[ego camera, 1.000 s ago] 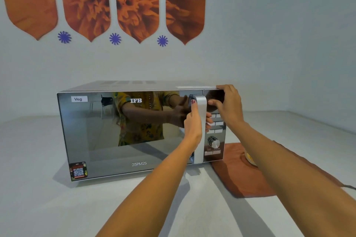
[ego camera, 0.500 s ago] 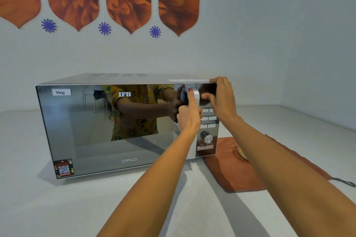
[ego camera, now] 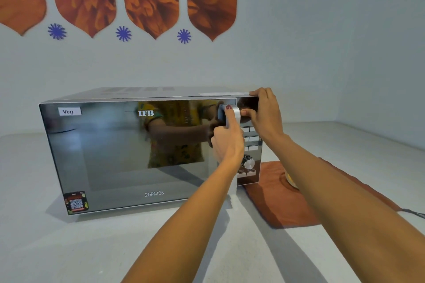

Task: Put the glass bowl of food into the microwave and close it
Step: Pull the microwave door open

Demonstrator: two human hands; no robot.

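A silver microwave with a mirrored door stands on the white counter, its door flush with the body. My left hand is wrapped around the vertical door handle, thumb up along it. My right hand rests on the top right corner, fingers over the top edge and thumb against the control panel. To the microwave's right, a sliver of the glass bowl of food shows on an orange cloth, mostly hidden behind my right forearm.
The orange cloth lies on the counter right of the microwave. A dark cable runs off at the far right. Walls close in behind and on the right. The white counter stretches in front.
My left hand has slid lower on the handle and closed around it. The right hand stays on the corner. The view shifted a little; the door looks unmoved.
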